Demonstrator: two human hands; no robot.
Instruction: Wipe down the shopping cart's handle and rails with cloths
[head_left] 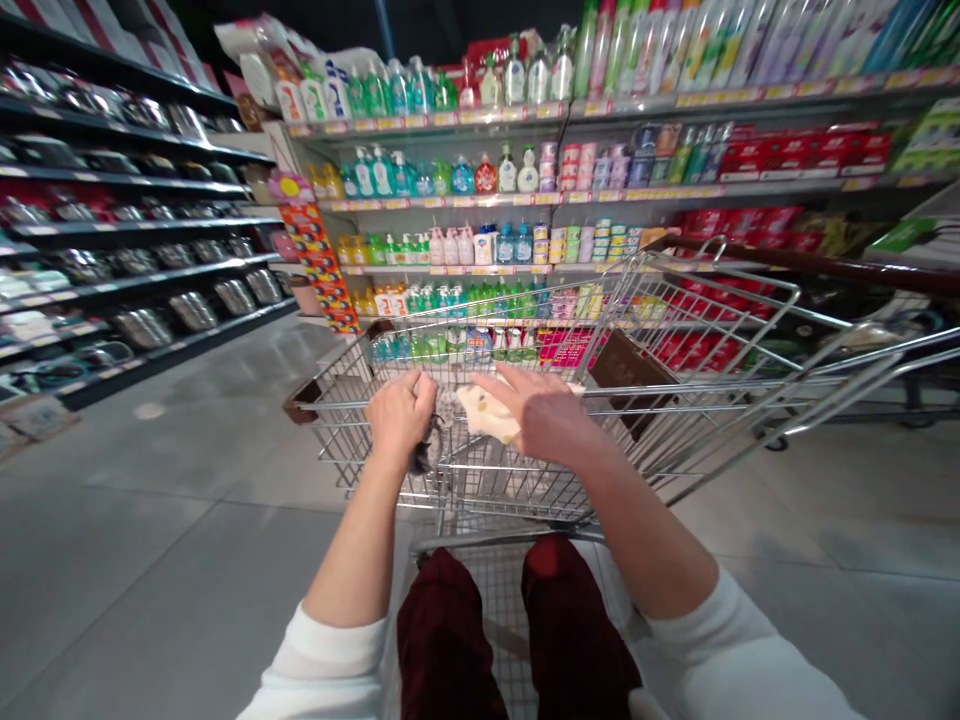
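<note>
- Left hand (401, 415): fingers curled narrow, closed on a dark item (429, 448); the hand hides most of it, and its kind cannot be determined.
- Right hand (544, 415): fingers spread wide, resting on a pale soft item (487, 413); its kind cannot be determined.
- Item location: both items sit just beside each other, over the near end of a wire cart (360, 400).
- Near: dark red trousers (442, 640) stand behind the cart; white sleeves (330, 660) cover both forearms to above the wrists.
- Far: shelves (450, 200) carry rows of bottled liquid soap and other toiletries.
- Left: black shelving (150, 262) holds steel pots (191, 310).
- Underfoot: grey tile floor (150, 530).
</note>
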